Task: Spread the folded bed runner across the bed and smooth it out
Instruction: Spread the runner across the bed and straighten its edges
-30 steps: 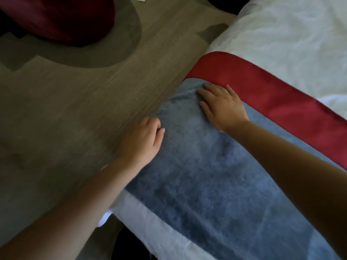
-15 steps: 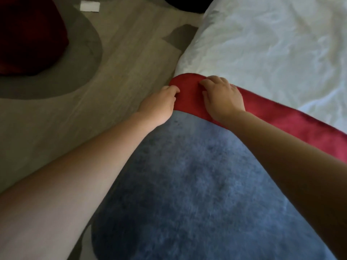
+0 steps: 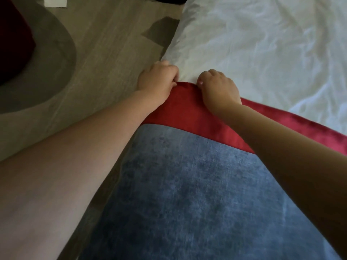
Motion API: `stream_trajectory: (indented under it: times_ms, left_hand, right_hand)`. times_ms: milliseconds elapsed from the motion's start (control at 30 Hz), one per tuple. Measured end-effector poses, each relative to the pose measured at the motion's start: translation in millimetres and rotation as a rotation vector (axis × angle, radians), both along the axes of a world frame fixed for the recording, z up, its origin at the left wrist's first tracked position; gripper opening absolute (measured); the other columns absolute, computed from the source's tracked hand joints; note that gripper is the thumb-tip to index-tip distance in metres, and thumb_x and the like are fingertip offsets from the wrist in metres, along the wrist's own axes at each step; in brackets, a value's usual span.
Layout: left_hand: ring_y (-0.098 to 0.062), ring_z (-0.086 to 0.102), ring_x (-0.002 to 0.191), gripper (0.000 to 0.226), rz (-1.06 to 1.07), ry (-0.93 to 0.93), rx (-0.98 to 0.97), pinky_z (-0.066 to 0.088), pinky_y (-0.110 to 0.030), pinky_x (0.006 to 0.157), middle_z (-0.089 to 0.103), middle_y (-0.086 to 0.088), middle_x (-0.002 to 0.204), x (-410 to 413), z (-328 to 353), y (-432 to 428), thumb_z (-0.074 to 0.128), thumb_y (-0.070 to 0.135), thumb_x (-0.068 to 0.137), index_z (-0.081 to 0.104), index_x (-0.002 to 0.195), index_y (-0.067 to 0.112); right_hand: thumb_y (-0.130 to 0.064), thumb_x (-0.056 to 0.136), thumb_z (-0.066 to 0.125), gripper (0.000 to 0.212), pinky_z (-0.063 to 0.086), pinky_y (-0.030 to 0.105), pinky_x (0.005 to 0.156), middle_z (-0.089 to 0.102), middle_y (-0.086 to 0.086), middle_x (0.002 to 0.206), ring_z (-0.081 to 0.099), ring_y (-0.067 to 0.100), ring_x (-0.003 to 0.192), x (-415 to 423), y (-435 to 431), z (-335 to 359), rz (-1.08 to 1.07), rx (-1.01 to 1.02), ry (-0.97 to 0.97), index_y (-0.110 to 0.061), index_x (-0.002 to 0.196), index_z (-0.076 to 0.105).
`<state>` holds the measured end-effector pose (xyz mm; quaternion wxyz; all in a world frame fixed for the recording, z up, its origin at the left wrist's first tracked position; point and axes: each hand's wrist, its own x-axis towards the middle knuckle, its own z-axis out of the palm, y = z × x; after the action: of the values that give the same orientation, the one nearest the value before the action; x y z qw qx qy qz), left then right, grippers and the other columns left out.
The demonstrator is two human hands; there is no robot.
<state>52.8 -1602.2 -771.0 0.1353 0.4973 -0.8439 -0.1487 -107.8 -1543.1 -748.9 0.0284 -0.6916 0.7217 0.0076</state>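
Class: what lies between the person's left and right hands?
Head view: the bed runner's red edge spans the gap between left hand and right hand; white sheet lies just beyond.

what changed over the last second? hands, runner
Both hands slid up the bed runner from its blue panel to its red border. The left hand, earlier at the blue side edge, and the right hand, earlier flat, now grip the border's far edge with curled fingers. The runner stays spread over the white sheet.

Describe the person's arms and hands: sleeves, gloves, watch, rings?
The left forearm and right forearm are bare to the frame edge, with no sleeve showing. The left hand and right hand are ungloved. No watch, bracelet or ring is visible.
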Motion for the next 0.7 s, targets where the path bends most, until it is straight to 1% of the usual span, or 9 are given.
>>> stream_trajectory:
  times_ms: [100,200,300,367,467,600,700]
  left_hand:
    - [-0.029,0.05,0.107,0.013,-0.002,-0.164,-0.092,0.037,-0.039,0.081,0.056,-0.009,0.11,-9,2,-6,0.058,0.016,0.091,0.066,0.101,0.014]
    - [-0.032,0.049,0.109,0.021,0.03,-0.209,-0.107,0.038,-0.042,0.084,0.055,-0.013,0.112,-19,3,0,0.05,0.005,0.091,0.064,0.106,0.01]
    - [-0.034,0.05,0.107,0.026,0.027,-0.147,-0.128,0.038,-0.042,0.079,0.055,-0.014,0.112,-22,8,16,0.044,0.003,0.09,0.06,0.109,0.009]
    - [-0.033,0.051,0.104,0.025,-0.004,-0.088,-0.16,0.04,-0.042,0.077,0.055,-0.013,0.112,-23,16,32,0.047,0.007,0.087,0.058,0.11,0.01]
    - [-0.033,0.055,0.098,0.027,-0.073,0.005,-0.192,0.043,-0.044,0.075,0.057,-0.01,0.107,-32,25,71,0.053,0.011,0.08,0.06,0.106,0.012]
    - [-0.03,0.057,0.091,0.029,-0.152,0.072,-0.126,0.046,-0.041,0.071,0.059,-0.005,0.101,-59,37,145,0.056,0.014,0.073,0.062,0.102,0.018]
    - [-0.029,0.058,0.085,0.026,-0.215,0.119,-0.035,0.048,-0.04,0.067,0.059,-0.003,0.093,-76,50,219,0.047,0.019,0.073,0.062,0.094,0.019]
  right_hand:
    - [-0.008,0.092,0.041,0.024,0.037,0.038,0.08,0.057,0.011,0.112,0.051,0.032,0.104,-2,-6,-4,-0.054,0.012,0.029,-0.011,0.11,0.057]
    - [-0.009,0.093,0.041,0.024,0.037,0.039,0.082,0.056,0.011,0.114,0.051,0.032,0.106,5,-6,-6,-0.145,-0.013,0.01,-0.01,0.112,0.056]
    - [-0.016,0.092,0.044,0.027,0.036,0.04,0.085,0.052,0.009,0.118,0.048,0.03,0.109,6,14,0,-0.119,-0.114,-0.031,-0.012,0.118,0.052]
    - [-0.022,0.091,0.047,0.034,0.037,0.04,0.089,0.051,0.007,0.123,0.047,0.029,0.112,-2,39,6,-0.06,-0.164,-0.05,-0.015,0.124,0.051]
    - [-0.024,0.085,0.052,0.039,0.038,0.041,0.088,0.054,0.008,0.124,0.051,0.03,0.111,-28,93,14,-0.014,-0.217,-0.02,-0.014,0.122,0.054]
    - [-0.018,0.077,0.062,0.04,0.037,0.039,0.09,0.056,0.009,0.121,0.052,0.031,0.111,-66,181,17,-0.077,-0.14,0.016,-0.013,0.117,0.058]
    - [-0.023,0.077,0.057,0.037,0.039,0.04,0.088,0.057,0.008,0.117,0.054,0.031,0.107,-74,249,28,-0.062,-0.093,-0.039,-0.016,0.113,0.06]
